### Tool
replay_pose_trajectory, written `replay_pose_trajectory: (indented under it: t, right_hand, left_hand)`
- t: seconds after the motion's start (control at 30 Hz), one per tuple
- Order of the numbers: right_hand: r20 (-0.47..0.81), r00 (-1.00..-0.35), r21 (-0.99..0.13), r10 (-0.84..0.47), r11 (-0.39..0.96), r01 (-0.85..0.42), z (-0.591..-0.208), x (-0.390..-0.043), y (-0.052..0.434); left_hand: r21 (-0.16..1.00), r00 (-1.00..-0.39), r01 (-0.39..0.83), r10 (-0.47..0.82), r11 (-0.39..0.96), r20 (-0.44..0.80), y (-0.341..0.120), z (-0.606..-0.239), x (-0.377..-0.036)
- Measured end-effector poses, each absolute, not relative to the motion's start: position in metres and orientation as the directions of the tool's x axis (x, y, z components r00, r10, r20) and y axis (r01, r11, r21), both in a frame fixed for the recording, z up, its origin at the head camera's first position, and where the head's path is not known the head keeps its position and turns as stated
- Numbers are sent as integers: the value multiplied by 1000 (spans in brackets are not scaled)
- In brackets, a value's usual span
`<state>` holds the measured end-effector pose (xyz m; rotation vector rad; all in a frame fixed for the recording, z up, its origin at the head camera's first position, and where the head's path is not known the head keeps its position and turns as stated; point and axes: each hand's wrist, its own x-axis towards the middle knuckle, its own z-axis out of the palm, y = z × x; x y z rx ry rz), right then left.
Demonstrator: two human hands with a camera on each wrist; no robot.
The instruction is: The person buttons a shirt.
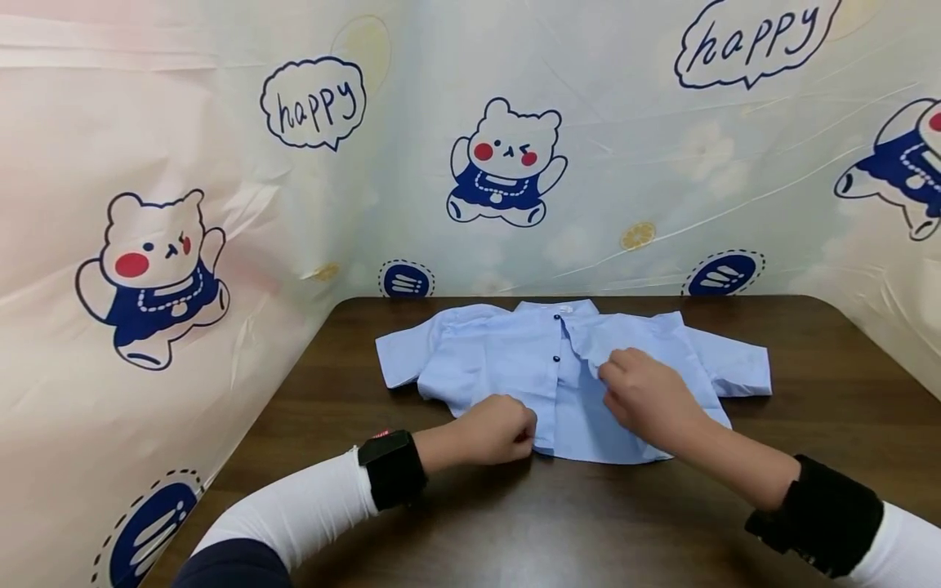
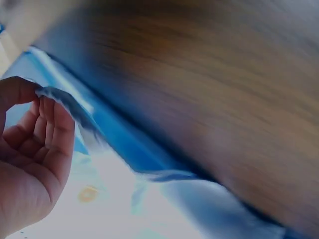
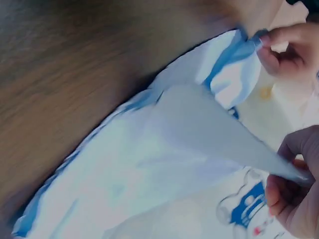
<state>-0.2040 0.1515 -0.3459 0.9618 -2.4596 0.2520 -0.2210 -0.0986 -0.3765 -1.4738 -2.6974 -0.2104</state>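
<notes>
**Two hands pinching the front of a small blue shirt**

A light blue shirt (image 1: pixel 515 359) is lying face up in the middle of the head view, spread on a dark wooden table (image 1: pixel 823 392), its collar pointing toward the top of the frame and its short sleeves reaching out to either side. Small dark buttons are running down the placket at the centre.

The left hand (image 1: pixel 494 430) is sitting at the lower centre of the frame, at the shirt's bottom hem, with its fingers curled and pinching the edge of the left front panel. The left wrist view is showing this closely: thumb and fingertips (image 2: pixel 47 107) are closing on a thin fold of blue cloth (the picture is blurred, but the pinch is plain).

The right hand (image 1: pixel 647 392) is lying just right of centre, on top of the shirt's right front panel, a little higher in the frame than the left. Its fingers are curled and gripping the panel's edge beside the placket; in the right wrist view the cloth is being drawn up into a taut point between its fingertips (image 3: pixel 279 186) at the lower right.

Both forearms are wearing white sleeves and black wrist bands. Behind the table, a pale plastic sheet (image 1: pixel 625 163) printed with cartoon bears and "happy" bubbles is filling the upper frame.
</notes>
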Motion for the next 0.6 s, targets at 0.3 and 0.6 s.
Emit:
replay_pose_trajectory:
  t: [0.3, 0.6]
  right_hand:
    - [312, -451, 149, -836, 512, -846, -381, -180, 133]
    - [92, -561, -85, -823, 554, -828, -385, -184, 136]
  left_hand:
    - [286, -508, 820, 861, 497, -38, -89, -368, -200]
    - [262, -451, 838, 878, 478, -160, -89, -379, -205]
